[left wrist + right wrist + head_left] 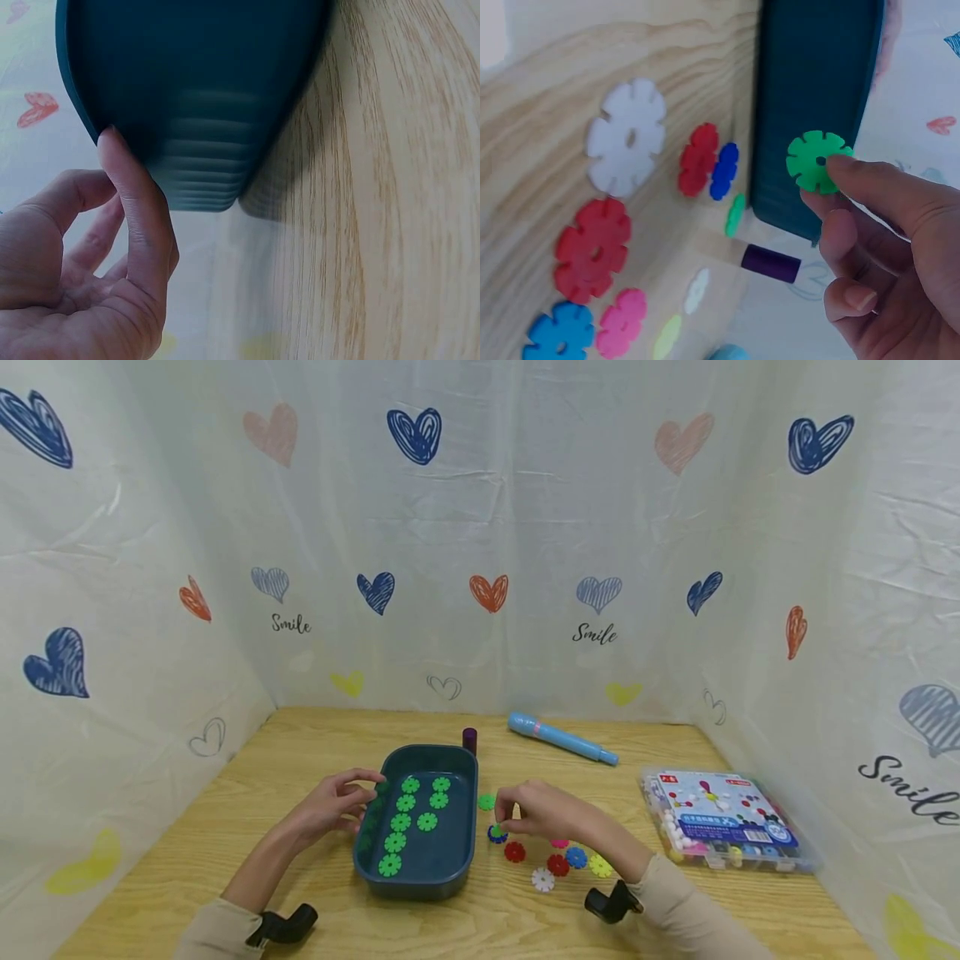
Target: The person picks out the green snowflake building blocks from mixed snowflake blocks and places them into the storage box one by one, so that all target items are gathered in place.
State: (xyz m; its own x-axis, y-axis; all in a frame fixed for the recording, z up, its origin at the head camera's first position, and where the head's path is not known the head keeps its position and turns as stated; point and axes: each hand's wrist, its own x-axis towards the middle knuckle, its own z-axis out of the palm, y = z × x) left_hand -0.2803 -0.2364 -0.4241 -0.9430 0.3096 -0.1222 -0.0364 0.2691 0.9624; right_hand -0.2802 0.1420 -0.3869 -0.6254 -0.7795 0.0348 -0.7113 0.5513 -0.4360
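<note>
My right hand (pixel 536 810) pinches a green notched plastic disc (pixel 810 160) between thumb and finger, just right of the dark blue-green tray (pixel 420 887). In the head view the held disc is above a dark blue disc (pixel 497 837). Inside the tray lie several green notched discs (pixel 401 822), most along its left side. My left hand (pixel 327 810) is at the tray's left side, a fingertip touching the rim in the left wrist view; its fingers are loosely bent. Another green disc (pixel 486 802) lies on the table behind my right hand.
Near my right forearm lie red (pixel 514 852), white (pixel 543 880), blue (pixel 576 857), yellow (pixel 599 866) and pink (pixel 559 843) discs. A purple cylinder (pixel 469 741) stands behind the tray. Farther right are a light-blue stick (pixel 562 739) and a clear box (pixel 727 818) of small parts.
</note>
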